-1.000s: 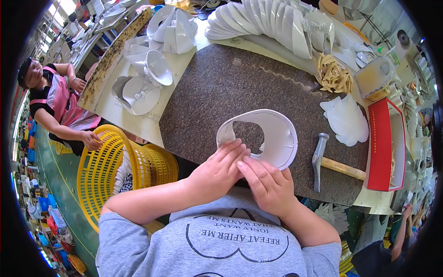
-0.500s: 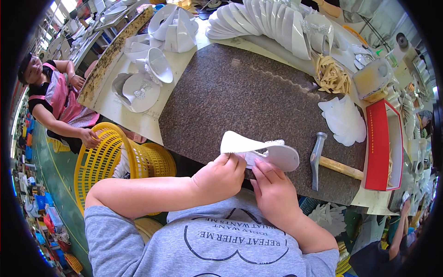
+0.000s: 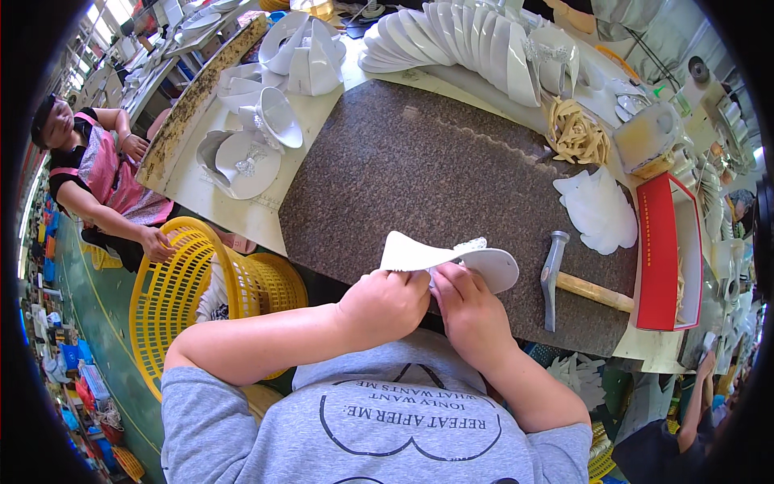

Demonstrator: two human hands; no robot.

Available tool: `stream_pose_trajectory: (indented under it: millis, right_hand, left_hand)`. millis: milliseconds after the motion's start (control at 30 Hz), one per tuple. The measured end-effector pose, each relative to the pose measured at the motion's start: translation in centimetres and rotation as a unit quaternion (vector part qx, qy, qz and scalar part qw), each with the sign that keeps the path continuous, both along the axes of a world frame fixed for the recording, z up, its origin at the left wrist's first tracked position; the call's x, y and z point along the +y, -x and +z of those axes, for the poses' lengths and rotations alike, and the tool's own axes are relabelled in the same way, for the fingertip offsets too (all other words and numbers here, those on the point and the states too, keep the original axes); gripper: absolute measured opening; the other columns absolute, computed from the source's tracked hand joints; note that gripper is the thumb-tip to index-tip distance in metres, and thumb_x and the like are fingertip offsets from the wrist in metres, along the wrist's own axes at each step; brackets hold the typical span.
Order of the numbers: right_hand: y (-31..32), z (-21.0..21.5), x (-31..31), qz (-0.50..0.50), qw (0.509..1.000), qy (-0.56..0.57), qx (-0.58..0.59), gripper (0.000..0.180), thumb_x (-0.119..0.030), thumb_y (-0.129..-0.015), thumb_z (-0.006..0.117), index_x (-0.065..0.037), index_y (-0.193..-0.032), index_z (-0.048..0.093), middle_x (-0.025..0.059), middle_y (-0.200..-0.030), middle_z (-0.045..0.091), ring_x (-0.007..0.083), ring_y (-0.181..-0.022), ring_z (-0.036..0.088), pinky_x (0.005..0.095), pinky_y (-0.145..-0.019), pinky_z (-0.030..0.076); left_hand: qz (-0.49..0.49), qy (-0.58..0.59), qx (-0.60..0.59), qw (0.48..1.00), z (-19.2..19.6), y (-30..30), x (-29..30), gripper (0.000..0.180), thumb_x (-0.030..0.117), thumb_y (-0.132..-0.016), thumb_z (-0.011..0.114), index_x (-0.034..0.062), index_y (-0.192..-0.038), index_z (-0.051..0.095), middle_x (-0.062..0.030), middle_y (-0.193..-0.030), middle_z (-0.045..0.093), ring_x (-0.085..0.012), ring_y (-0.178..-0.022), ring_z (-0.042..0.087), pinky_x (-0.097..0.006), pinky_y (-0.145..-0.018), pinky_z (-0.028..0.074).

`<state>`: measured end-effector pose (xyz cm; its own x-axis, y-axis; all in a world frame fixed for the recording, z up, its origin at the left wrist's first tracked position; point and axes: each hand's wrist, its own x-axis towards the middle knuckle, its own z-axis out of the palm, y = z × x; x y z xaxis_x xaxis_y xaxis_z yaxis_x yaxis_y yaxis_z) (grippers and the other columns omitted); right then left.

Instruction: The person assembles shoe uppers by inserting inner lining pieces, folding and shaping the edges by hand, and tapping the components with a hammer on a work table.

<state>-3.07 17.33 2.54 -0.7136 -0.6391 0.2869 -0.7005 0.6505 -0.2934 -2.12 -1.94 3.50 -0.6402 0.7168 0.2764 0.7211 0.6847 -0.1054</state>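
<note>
Between my two hands, near the front edge of the dark stone slab (image 3: 387,169), is a white shoe upper (image 3: 411,252) with a sparkling stone ornament on it. My left hand (image 3: 385,305) is closed on its left part, fingers curled underneath. With bent fingers, my right hand (image 3: 470,310) grips it near the middle, below its rounded right end. The fingertips and the underside of the upper are partly hidden. A hammer (image 3: 553,278) with a wooden handle lies on the slab to the right of my hands.
White uppers with ornaments (image 3: 250,161) stand at the left; a long row of them (image 3: 451,36) curves along the back. On the right are tan strips (image 3: 576,133), white pieces (image 3: 597,211) and a red box (image 3: 659,254). A person (image 3: 113,173) touches a yellow basket (image 3: 185,302) at left.
The shoe upper has tilted and shifted slightly left in my hands. My left fingers have curled further under it, and my right hand has moved slightly left.
</note>
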Motion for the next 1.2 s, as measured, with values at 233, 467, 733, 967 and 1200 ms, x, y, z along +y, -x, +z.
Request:
stream_pose_trajectory:
  millis: [233,467,733,967,1200]
  right_hand:
    - [0.8,0.6,-0.8,-0.012,0.999,-0.007,0.037,0.026,-0.011,-0.082,0.057,0.004,-0.103,0.061,0.0128,-0.107,0.060,0.0256,-0.094,0.062,0.0325,-0.070,0.057]
    - [1.6,0.7,-0.8,-0.022,0.999,0.005,0.038,0.021,-0.012,-0.077,0.072,-0.003,-0.094,0.063,0.0086,-0.093,0.065,0.0246,-0.079,0.066,0.0348,-0.063,0.056]
    - [1.7,-0.1,-0.8,-0.035,0.988,0.094,0.115,0.023,-0.010,-0.074,0.076,-0.007,-0.094,0.064,0.0056,-0.096,0.066,0.0223,-0.078,0.067,0.0326,-0.063,0.056]
    - [1.4,-0.5,0.2,0.052,0.990,0.027,0.131,0.024,-0.015,-0.080,0.066,-0.003,-0.100,0.062,0.0069,-0.103,0.061,0.0204,-0.083,0.064,0.0314,-0.064,0.055]
    - [0.8,-0.7,0.4,0.061,0.994,-0.002,0.093,0.031,-0.015,-0.074,0.062,-0.001,-0.101,0.062,0.0078,-0.099,0.059,0.0214,-0.086,0.063,0.0344,-0.067,0.055]
  left_hand:
    - [0.119,-0.013,-0.090,0.989,0.4,0.8,0.7,0.019,0.020,-0.078,0.058,0.0050,-0.089,0.062,-0.0076,-0.089,0.056,-0.0210,-0.075,0.058,-0.031,-0.056,0.050]
    - [0.078,-0.098,-0.151,0.981,1.4,1.8,0.6,0.032,0.016,-0.083,0.059,-0.0026,-0.109,0.060,-0.0132,-0.107,0.059,-0.0240,-0.103,0.059,-0.033,-0.088,0.049]
    - [0.137,0.019,-0.105,0.985,0.8,1.5,1.7,0.035,0.013,-0.083,0.057,-0.0040,-0.113,0.060,-0.0102,-0.097,0.062,-0.0222,-0.086,0.064,-0.029,-0.064,0.055]
    - [0.074,-0.118,-0.023,0.990,-1.8,0.1,-0.6,0.023,0.018,-0.079,0.059,0.0034,-0.096,0.064,-0.0043,-0.081,0.061,-0.0175,-0.066,0.063,-0.028,-0.051,0.052]
    - [0.017,-0.149,-0.001,0.989,-2.2,0.2,-1.3,0.021,0.016,-0.075,0.061,0.0029,-0.089,0.068,-0.0061,-0.085,0.064,-0.0165,-0.066,0.063,-0.028,-0.051,0.051]
